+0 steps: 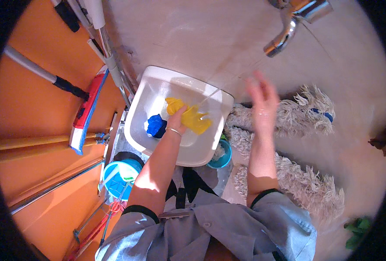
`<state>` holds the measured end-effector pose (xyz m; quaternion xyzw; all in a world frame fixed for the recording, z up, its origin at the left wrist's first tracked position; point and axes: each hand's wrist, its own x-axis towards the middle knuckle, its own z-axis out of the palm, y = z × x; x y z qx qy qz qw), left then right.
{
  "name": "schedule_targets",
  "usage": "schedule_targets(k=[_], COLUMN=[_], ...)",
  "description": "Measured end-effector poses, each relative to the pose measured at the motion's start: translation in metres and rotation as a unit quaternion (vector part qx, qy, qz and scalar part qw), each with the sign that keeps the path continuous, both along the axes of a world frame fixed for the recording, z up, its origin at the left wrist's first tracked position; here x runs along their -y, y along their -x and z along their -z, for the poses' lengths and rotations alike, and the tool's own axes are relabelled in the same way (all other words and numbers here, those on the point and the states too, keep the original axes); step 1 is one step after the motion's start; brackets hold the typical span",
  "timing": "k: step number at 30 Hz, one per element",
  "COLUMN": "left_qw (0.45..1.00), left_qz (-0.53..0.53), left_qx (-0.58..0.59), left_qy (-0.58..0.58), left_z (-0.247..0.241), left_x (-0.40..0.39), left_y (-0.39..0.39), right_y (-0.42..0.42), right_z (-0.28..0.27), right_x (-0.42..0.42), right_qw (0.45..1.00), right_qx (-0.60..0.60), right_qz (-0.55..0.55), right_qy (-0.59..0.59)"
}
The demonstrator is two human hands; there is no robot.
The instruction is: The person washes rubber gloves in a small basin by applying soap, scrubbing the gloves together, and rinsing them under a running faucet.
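Observation:
A wet yellow cloth [197, 121] hangs in my left hand [176, 119], low inside a white utility sink [132, 117]. Beside that hand, towards the sink's left wall, lies a bunched blue cloth [156, 126]. My right hand [262, 93] is raised to the right of the sink, below the chrome faucet [282, 37]. It is blurred, with its fingers apart and nothing seen in it. A thin stream of water [212, 94] slants into the sink near the yellow cloth.
Fluffy mop heads [294, 114] hang right of the sink, near my right forearm. A red, white and blue broom head [87, 114] and several poles [106, 49] stand at the left. Below the sink are a blue bucket [109, 169] and a small turquoise bucket [225, 160].

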<state>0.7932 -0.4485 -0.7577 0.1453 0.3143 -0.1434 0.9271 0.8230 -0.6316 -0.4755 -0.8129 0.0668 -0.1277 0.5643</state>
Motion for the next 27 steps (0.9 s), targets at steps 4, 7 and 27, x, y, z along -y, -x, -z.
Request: schedule_targets(k=[4,7,27], left_qw=[1.000,0.997,0.989], left_qz=[-0.003,0.004,-0.120], left_qx=[-0.025,-0.059,-0.071], left_qy=[0.020,0.043,0.049], left_z=[0.009,-0.001,0.010], left_x=[0.016,0.033,0.036], left_y=[0.002,0.000,-0.004], right_y=[-0.023,-0.013,-0.059], right_z=[-0.120,-0.210,-0.185], right_x=[-0.017,-0.073,-0.037], right_qw=[0.943,0.947,0.875], right_qx=[0.318,0.281,0.438], right_qz=[-0.064,0.077,-0.152], right_qy=[-0.070,-0.133,0.137])
